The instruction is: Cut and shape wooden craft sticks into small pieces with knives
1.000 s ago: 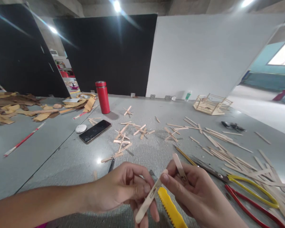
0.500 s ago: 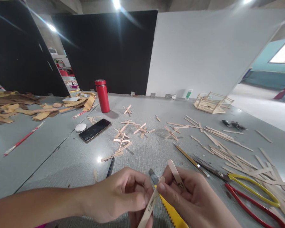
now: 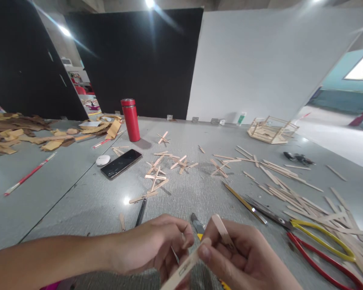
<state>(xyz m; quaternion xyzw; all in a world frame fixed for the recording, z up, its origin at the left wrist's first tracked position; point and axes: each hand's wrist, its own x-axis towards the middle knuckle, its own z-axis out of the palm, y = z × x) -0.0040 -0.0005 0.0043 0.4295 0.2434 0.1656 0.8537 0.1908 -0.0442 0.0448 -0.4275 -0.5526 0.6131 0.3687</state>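
My right hand (image 3: 238, 249) is closed on two wooden craft sticks. One craft stick (image 3: 186, 266), with printed marks, is pinched at its upper end under the thumb and slants down to the left. The other craft stick (image 3: 222, 230) pokes up from between the curled fingers. My left hand (image 3: 157, 243) is beside the slanted stick with its fingers loosely bent and apart; some of them are behind the stick, and any contact is unclear. Beneath my hands lies a yellow-handled tool with a grey tip (image 3: 196, 223), partly hidden by the right hand.
Crossed stick pieces (image 3: 155, 177) stand mid-table. To the right are a craft knife (image 3: 245, 203), red-and-yellow-handled snips (image 3: 290, 225) and loose sticks (image 3: 290, 193). A black pen (image 3: 141, 211), phone (image 3: 121, 164), red flask (image 3: 130, 121) and stick model (image 3: 272, 131) lie farther out.
My left thumb and fingers have loosened and spread from the marked stick. That stick's lower end has swung left, while my right hand keeps hold of both sticks.
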